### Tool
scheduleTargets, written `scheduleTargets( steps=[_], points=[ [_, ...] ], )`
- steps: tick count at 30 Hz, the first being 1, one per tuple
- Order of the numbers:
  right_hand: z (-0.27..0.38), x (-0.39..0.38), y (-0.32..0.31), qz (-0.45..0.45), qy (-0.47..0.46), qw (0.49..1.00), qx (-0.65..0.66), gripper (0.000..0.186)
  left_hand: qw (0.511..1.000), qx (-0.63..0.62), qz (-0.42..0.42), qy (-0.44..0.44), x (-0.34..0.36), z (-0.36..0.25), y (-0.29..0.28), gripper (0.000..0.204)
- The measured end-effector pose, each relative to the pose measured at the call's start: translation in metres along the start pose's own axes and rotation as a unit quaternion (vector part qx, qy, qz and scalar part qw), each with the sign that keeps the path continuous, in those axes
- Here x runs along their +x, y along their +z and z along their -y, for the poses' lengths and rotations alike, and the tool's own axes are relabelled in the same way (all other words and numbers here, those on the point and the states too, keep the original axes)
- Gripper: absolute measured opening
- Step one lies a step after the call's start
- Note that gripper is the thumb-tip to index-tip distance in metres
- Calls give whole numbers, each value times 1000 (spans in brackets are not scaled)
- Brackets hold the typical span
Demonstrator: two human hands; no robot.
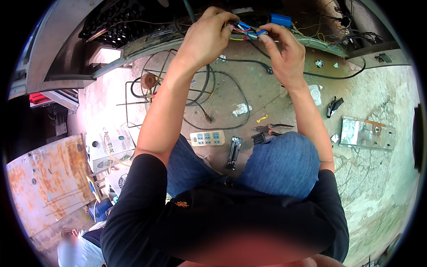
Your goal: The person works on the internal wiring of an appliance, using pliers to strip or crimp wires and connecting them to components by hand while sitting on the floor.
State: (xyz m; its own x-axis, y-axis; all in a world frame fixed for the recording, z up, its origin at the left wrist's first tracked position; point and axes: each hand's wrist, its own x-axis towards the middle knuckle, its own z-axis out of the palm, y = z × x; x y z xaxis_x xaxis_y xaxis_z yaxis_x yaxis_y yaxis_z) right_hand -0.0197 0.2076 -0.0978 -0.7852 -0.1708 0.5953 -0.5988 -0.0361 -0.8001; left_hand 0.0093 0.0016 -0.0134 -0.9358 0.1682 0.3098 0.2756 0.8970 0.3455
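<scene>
At the top of the head view, my left hand [207, 40] pinches one end of a bunch of coloured wires [246, 29]. The wires are blue, red, white and yellow-green. My right hand [285, 55] holds a blue wire of the same bunch between thumb and forefinger. The fingertips partly cover the wire ends, so I cannot make out their tips. Just beyond the right hand lies a blue block-like part [280, 20] beside the metal frame [153, 42] of an opened appliance. A black cable [260, 50] runs down from the wires to the floor.
On the floor lie a power strip [207, 138], pliers [272, 128], a black packet [234, 152] and a metal plate [368, 133]. A wire stand [127, 104] and looping cables are at left. Boxes [110, 147], a rusty panel [49, 182] and another person [80, 249] are farther left.
</scene>
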Motion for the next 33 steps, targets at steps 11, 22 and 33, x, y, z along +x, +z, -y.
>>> scheduleTargets(
  steps=[11, 22, 33],
  points=[
    [-3, -2, 0, -18, 105, 987, 123, 23, 976, -203, -16, -82, -8, -10, 20, 18],
    [13, 31, -8, -13, 187, 962, 198, 24, 964, -227, -24, -136, -20, -20, 19, 21],
    [7, 25, 10, -23, 115, 953, 280, 26, 966, -220, -137, 23, -8, -40, 21, 20]
  ],
)
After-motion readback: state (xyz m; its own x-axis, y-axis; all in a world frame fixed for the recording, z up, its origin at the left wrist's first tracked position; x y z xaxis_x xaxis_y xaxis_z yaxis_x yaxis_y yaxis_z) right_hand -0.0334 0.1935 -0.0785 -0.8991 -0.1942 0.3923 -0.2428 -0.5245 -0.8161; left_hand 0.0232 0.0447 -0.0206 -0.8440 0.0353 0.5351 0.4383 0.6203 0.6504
